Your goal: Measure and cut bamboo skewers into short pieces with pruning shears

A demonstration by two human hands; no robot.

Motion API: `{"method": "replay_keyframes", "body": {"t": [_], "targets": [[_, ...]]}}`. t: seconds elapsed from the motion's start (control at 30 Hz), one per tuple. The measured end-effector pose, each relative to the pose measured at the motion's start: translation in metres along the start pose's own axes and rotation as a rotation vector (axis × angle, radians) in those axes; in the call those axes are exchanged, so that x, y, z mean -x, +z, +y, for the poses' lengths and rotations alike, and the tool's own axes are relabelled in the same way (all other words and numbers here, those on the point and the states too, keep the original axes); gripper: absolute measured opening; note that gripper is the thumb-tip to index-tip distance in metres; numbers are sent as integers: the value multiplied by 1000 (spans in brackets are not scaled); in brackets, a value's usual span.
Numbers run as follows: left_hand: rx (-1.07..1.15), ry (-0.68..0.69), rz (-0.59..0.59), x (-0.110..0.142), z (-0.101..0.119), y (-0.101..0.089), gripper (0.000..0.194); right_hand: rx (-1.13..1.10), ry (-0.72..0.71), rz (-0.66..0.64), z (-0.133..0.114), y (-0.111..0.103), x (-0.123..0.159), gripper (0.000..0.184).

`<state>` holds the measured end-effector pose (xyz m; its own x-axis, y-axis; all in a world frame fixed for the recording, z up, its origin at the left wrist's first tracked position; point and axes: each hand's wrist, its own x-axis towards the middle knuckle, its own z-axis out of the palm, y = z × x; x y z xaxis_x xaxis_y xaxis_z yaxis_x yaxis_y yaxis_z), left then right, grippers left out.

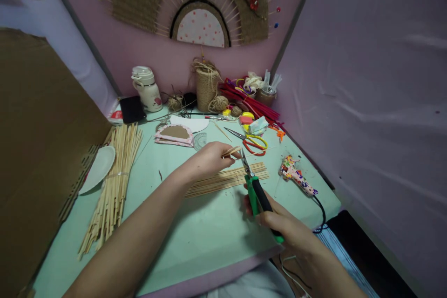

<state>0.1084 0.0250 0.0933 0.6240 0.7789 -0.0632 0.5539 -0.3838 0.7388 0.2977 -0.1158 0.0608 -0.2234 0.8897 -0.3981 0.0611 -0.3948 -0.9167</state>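
Note:
Between the fingers of my left hand (pixel 213 157) are a few thin wooden sticks (pixel 232 151), held just above the table. My right hand (pixel 270 219) is wrapped round pliers (pixel 257 195) with green and black handles. Their metal jaws point up and away from me, close to the tips of the held sticks; whether they touch cannot be made out. Below both hands a row of thin sticks (pixel 226 179) lies side by side on the pale green table (pixel 188 242). Scissors (pixel 251 140) with red and yellow handles rest just beyond.
A bundle of sticks (pixel 115 181) and a white paper plate (pixel 101 167) lie at the left beside a cardboard panel (pixel 42 139). A patterned glue gun (pixel 296 177) with a cord sits at the right. Twine (pixel 207 88) and a white bottle (pixel 148 91) stand along the back.

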Motion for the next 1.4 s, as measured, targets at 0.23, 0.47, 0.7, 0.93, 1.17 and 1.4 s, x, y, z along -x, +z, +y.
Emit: {"method": "replay_keyframes", "body": {"t": [0.23, 0.47, 0.7, 0.93, 1.17, 1.4], "targets": [[5, 5, 3, 1, 0, 0, 32, 27, 2, 8, 1, 0, 0, 41], [11, -3, 2, 1, 0, 1, 33, 21, 11, 7, 5, -1, -2, 42], [27, -10, -3, 0, -1, 2, 33, 29, -2, -8, 2, 0, -3, 39], [13, -22, -2, 0, 1, 2, 33, 40, -5, -15, 3, -1, 0, 36], [19, -23, -14, 1, 1, 3, 34, 48, 23, -7, 3, -1, -2, 38], [-1, -22, -19, 1, 0, 5, 35, -1, 81, 34, 2, 1, 0, 45]]}}
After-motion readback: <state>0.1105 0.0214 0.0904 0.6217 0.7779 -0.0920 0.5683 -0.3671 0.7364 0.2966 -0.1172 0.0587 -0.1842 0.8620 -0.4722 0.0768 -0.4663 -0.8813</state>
